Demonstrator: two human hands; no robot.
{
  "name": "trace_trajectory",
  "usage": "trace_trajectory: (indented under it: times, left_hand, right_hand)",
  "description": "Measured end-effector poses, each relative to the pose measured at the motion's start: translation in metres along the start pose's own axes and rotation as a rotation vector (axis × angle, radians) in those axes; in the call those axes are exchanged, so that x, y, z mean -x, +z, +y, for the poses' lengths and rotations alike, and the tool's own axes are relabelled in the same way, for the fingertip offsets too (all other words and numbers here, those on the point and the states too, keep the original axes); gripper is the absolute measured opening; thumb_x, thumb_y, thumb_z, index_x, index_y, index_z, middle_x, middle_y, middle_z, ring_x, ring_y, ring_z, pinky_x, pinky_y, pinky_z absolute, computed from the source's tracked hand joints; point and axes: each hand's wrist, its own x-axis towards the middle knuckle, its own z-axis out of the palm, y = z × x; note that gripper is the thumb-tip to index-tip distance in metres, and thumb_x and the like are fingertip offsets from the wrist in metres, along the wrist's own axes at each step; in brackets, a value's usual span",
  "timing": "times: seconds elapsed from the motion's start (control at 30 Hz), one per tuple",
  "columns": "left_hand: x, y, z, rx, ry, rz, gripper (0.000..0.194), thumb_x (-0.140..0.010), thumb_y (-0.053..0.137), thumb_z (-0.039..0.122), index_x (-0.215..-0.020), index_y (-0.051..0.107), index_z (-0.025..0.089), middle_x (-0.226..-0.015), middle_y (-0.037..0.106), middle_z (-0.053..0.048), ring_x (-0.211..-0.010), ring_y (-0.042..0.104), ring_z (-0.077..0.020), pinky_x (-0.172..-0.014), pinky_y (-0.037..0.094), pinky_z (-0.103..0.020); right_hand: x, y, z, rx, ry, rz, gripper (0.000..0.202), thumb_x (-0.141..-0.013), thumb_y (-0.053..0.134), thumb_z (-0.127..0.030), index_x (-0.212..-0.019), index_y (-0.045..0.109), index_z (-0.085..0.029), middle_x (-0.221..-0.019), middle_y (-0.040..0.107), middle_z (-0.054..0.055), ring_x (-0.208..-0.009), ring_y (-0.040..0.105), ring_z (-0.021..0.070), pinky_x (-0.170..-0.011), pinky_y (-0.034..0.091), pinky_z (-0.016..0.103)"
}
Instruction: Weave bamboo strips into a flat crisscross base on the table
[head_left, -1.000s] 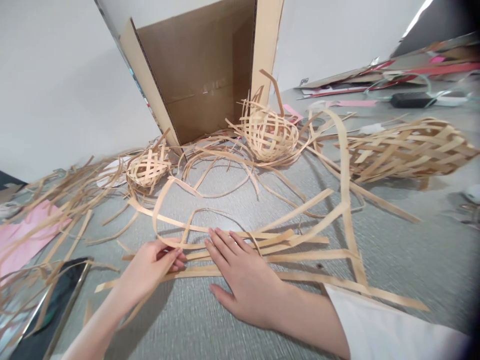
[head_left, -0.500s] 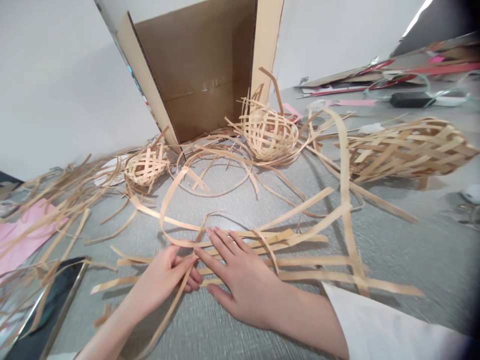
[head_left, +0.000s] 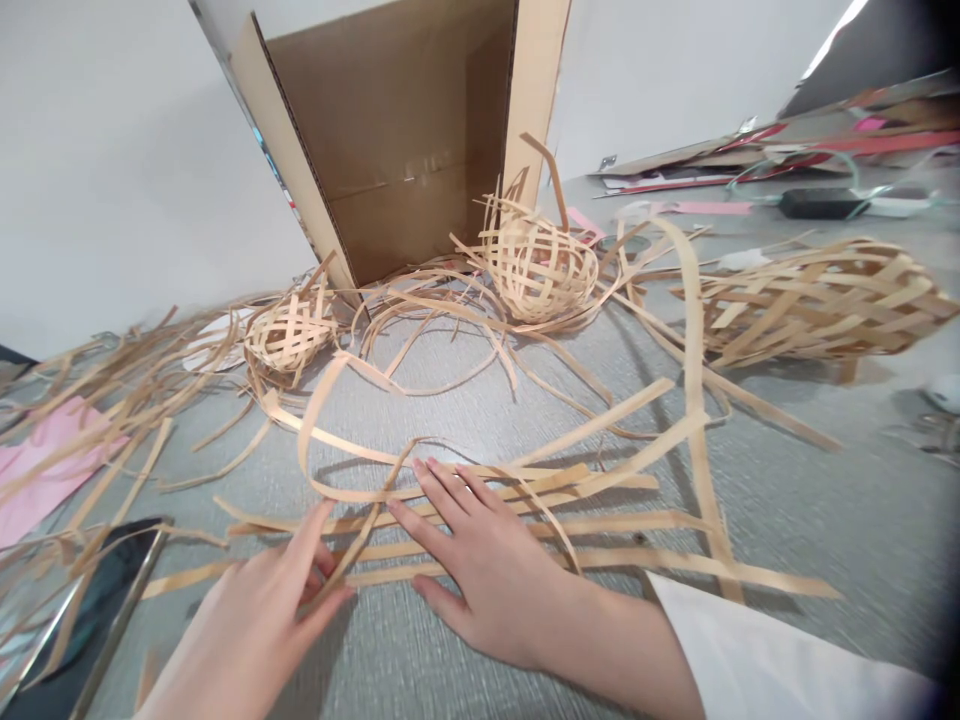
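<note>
Our right hand (head_left: 480, 570) lies flat, fingers extended and thumb apart, across long, flat, straw-coloured strips (head_left: 637, 523) that run roughly from nine to three o'clock on the grey textured tabletop (head_left: 405, 660). At nine o'clock from it, our left hand (head_left: 277, 600) has its thumb and index finger spread, with a narrow brown strip (head_left: 373, 518) passing between thumb and fingers; we cannot tell whether they clamp it. That strip slants towards one o'clock across the paler ones. Beyond, we see a small woven straw-coloured basket (head_left: 292, 338) near eleven, a rounder openwork basket (head_left: 541, 270) just past twelve, and a long woven tan basket (head_left: 825, 305) at two.
</note>
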Motion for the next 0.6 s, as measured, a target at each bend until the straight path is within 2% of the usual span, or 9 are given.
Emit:
trace_trajectory:
  times: [0.13, 0.3, 0.4, 0.47, 0.6]
  left_hand:
    - [0.001, 0.004, -0.006, -0.012, 0.05, 0.043, 0.045, -0.089, 0.035, 0.04, -0.132, 0.037, 0.026, -0.082, 0.072, -0.001, -0.069, 0.069, -0.0195, -0.062, 0.051, -0.029]
    - [-0.006, 0.003, -0.016, -0.015, 0.08, 0.149, 0.031, -0.091, 0.037, 0.046, -0.111, 0.053, 0.029, -0.099, 0.071, -0.001, -0.082, 0.069, -0.0202, -0.069, 0.052, -0.03]
    - [-0.008, 0.0, -0.016, -0.121, 0.098, 0.183, 0.033, -0.09, 0.038, 0.051, -0.106, 0.058, 0.03, -0.106, 0.067, -0.002, -0.086, 0.067, -0.0216, -0.072, 0.052, -0.031]
    - [-0.005, -0.004, -0.018, -0.215, 0.105, 0.205, 0.037, -0.09, 0.039, 0.055, -0.11, 0.059, 0.031, -0.111, 0.064, -0.003, -0.086, 0.067, -0.0221, -0.07, 0.052, -0.032]
    - [0.005, -0.014, -0.031, -0.399, 0.159, 0.304, 0.044, -0.082, 0.047, 0.062, -0.111, 0.062, 0.031, -0.112, 0.062, -0.006, -0.094, 0.062, -0.0282, -0.074, 0.051, -0.04]
  right_hand:
    - [0.001, 0.002, 0.002, 0.014, -0.017, 0.025, 0.059, -0.095, 0.032, -0.048, -0.147, 0.024, -0.022, -0.152, 0.016, 0.019, -0.14, 0.008, 0.0307, -0.111, 0.017, 0.052]
    - [0.001, 0.004, 0.004, 0.018, -0.03, 0.046, 0.058, -0.095, 0.031, -0.047, -0.147, 0.023, -0.023, -0.152, 0.016, 0.018, -0.14, 0.008, 0.0313, -0.111, 0.019, 0.053]
    - [0.0, 0.004, 0.004, 0.017, -0.026, 0.034, 0.058, -0.096, 0.031, -0.047, -0.147, 0.024, -0.022, -0.152, 0.017, 0.018, -0.14, 0.008, 0.0303, -0.111, 0.018, 0.053]
    - [0.0, 0.003, 0.003, 0.017, -0.021, 0.03, 0.057, -0.095, 0.032, -0.047, -0.147, 0.025, -0.022, -0.152, 0.016, 0.018, -0.141, 0.008, 0.0299, -0.111, 0.019, 0.052]
    - [0.0, 0.004, 0.002, 0.031, -0.018, 0.03, 0.058, -0.095, 0.034, -0.046, -0.147, 0.025, -0.023, -0.152, 0.017, 0.018, -0.14, 0.01, 0.0306, -0.111, 0.019, 0.052]
